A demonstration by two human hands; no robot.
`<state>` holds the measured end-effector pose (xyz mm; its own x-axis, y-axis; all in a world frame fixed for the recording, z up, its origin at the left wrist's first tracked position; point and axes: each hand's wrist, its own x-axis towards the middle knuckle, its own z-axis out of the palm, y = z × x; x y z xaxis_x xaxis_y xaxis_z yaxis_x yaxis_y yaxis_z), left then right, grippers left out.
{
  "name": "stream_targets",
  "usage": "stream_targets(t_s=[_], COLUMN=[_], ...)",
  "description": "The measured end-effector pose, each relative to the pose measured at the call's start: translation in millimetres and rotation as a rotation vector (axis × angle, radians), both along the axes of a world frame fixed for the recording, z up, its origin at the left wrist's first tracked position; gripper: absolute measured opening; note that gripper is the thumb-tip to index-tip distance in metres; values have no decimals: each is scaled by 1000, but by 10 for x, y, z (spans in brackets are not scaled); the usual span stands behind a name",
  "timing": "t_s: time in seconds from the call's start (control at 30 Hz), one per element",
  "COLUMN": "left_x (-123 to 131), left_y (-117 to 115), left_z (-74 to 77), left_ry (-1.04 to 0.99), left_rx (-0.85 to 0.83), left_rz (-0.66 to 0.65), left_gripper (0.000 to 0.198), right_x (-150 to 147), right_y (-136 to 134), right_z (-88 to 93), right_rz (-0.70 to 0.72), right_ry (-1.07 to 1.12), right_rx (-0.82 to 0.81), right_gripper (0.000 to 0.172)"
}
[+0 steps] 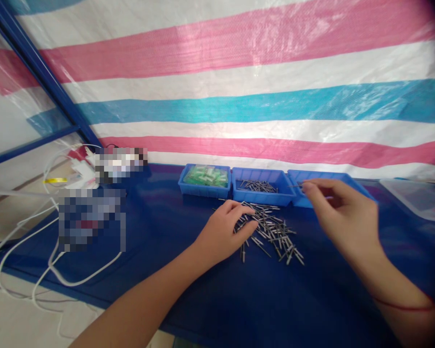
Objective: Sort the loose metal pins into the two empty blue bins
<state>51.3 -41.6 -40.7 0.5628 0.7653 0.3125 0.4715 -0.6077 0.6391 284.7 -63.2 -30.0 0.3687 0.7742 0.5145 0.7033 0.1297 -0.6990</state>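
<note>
A loose pile of metal blind rivets lies on the blue tabletop. My left hand rests at the pile's left side, thumb and fingers apart, fingertips among the rivets; nothing shows gripped in it. Over the right-hand blue bin, my right hand is closed in a pinch on a single rivet, whose thin pin sticks out to the left. The middle blue bin holds more rivets. My right hand hides much of the right bin's inside.
A blue bin on the left holds a bag of green and white pieces. White cables and blurred-out items occupy the table's left side. A clear plastic container stands at right. Striped sheeting hangs behind.
</note>
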Motion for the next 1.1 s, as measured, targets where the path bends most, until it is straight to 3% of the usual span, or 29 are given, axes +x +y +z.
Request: stream_targets(t_s=[0.1,0.23,0.37,0.63,0.9,1.1], left_x=[-34,-46,-31,0,-1,-12], left_y=[0,-21,-25,-13,27,37], left_z=[-42,-67,-42,-100,-52,36], left_ry=[218,368,419,437,311,133], left_rx=[118,173,186,270,254,149], left_rz=[-37,-86,-86,-43,35,-28], left_gripper=[34,31,20,16,20,17], right_x=[351,528,350,-79,-376,-439], right_y=[139,247,232,92,-65,-77], right_z=[-64,-164,-172,-139,-103,-117], right_rz=[-156,-138,-83,157,536,607], right_ry=[-261,-491,-505,-468,-305,-239], right_rx=[-2,3,27,54,-155,-230], right_gripper=[30,35,35,21,19,21])
